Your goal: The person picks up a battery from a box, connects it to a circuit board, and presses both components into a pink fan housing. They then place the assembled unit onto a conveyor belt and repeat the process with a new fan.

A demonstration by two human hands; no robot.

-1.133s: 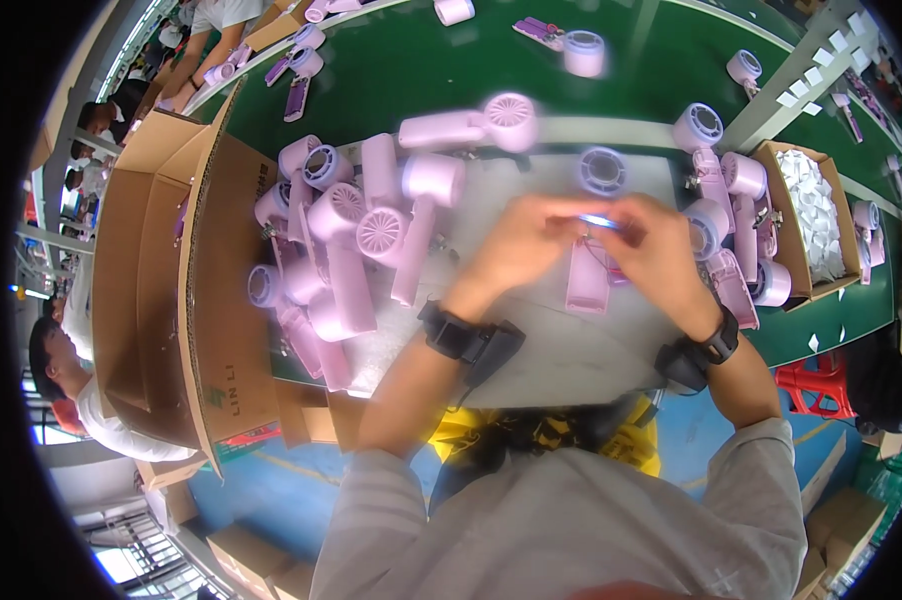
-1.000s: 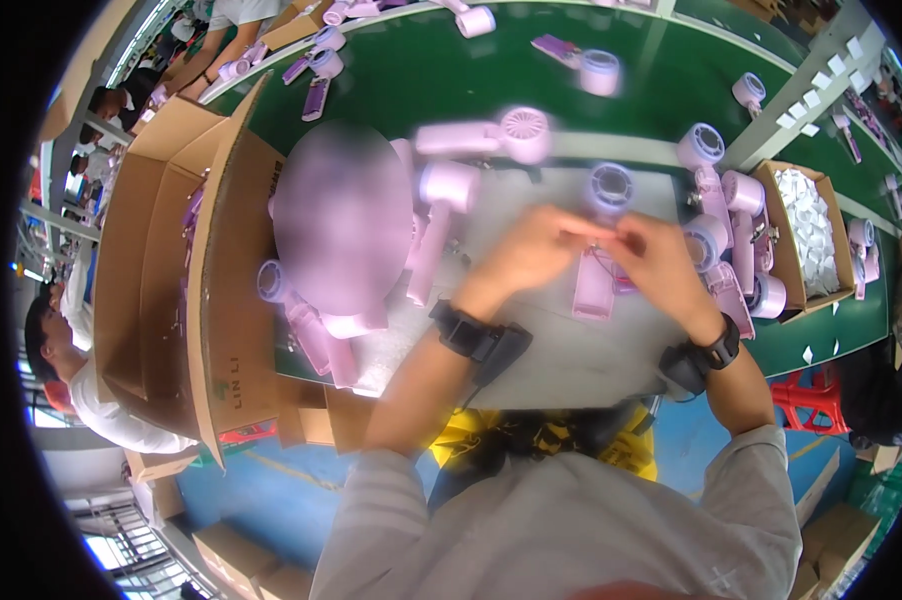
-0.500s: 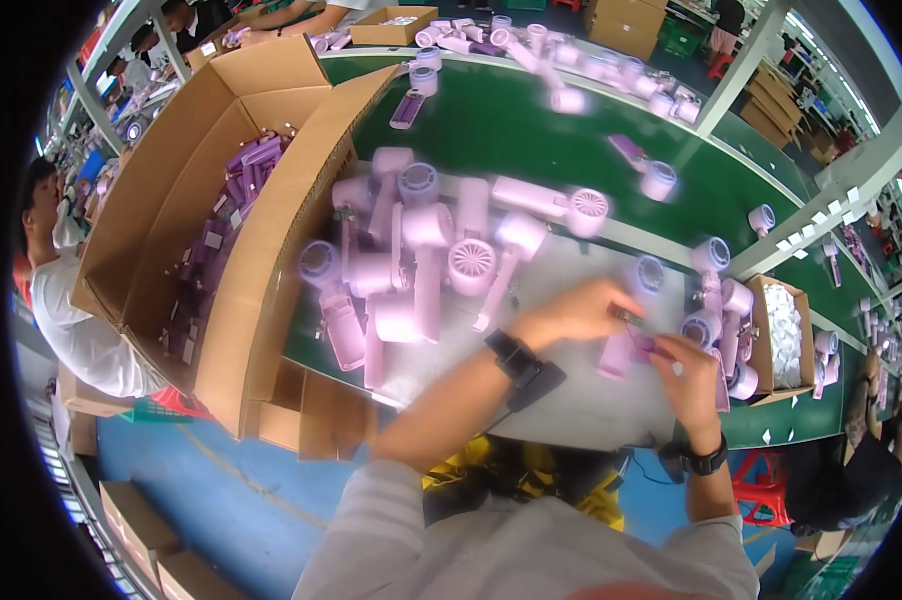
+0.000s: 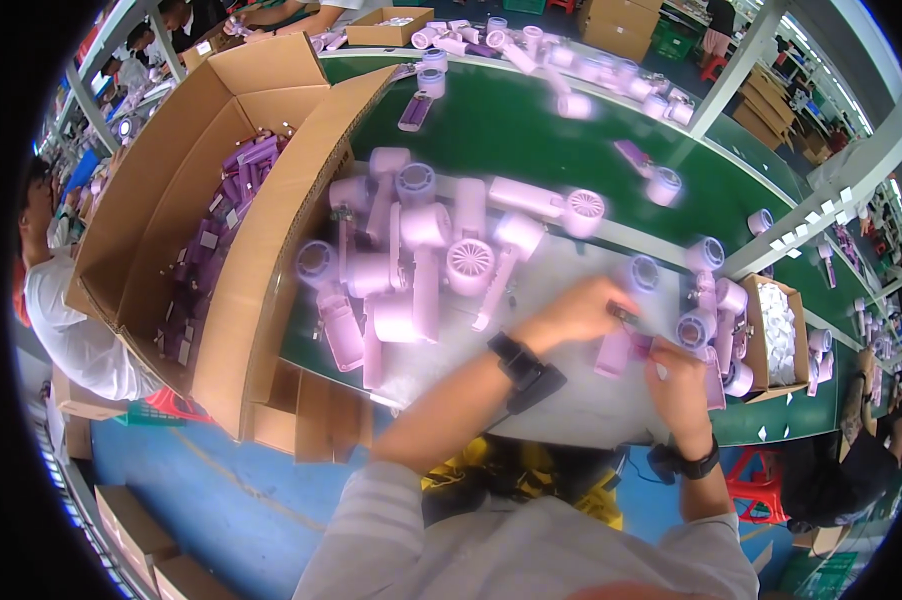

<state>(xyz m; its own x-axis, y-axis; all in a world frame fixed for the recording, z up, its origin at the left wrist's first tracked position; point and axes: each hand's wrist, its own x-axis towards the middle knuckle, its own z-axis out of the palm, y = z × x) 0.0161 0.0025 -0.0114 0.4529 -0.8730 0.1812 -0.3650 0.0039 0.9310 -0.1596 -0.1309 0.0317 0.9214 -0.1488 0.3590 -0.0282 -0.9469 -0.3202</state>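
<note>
A pink handheld fan point(image 4: 611, 357) lies on the grey work mat between my hands, its round head point(image 4: 642, 273) pointing away from me. My left hand point(image 4: 593, 312) is closed on the fan near the neck, where a small dark part, perhaps a circuit board point(image 4: 623, 314), shows at the fingertips. Close beside the handle, my right hand point(image 4: 677, 380) pinches something too small and blurred to name. A purple piece point(image 4: 639, 346) shows at its fingers. Each wrist wears a dark band.
Several pink fans point(image 4: 470, 262) are heaped left of my hands, and more point(image 4: 706, 322) lie right. A large carton point(image 4: 261, 290) of purple parts stands at left; a small box point(image 4: 777, 335) of white pieces stands at right. Fans ride the green belt point(image 4: 516, 120) beyond. Co-workers sit on both sides.
My right hand has shifted slightly left and closer to the fan handle. Fans on the green belt have moved a little to the right. The left hand keeps its hold.
</note>
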